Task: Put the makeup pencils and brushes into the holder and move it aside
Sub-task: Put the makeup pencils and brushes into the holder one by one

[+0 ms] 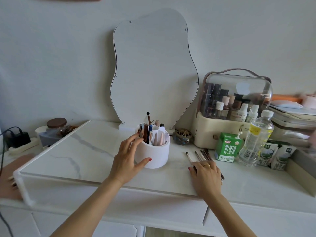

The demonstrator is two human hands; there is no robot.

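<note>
Head view: left hand (pixel 127 156) grips white round plastic holder (pixel 154 154), thumb low on its front, fingers at the rim. The holder stands upright. Right hand (pixel 206 175) lies flat with straight fingers on dark slim makeup pencils (pixel 202 154), which fan out beyond its fingertips on white marble-look surface (pixel 85 151).

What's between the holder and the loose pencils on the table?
Nothing: in the head view only bare tabletop separates the holder from the pencils. The brass pot sits farther back.
</note>
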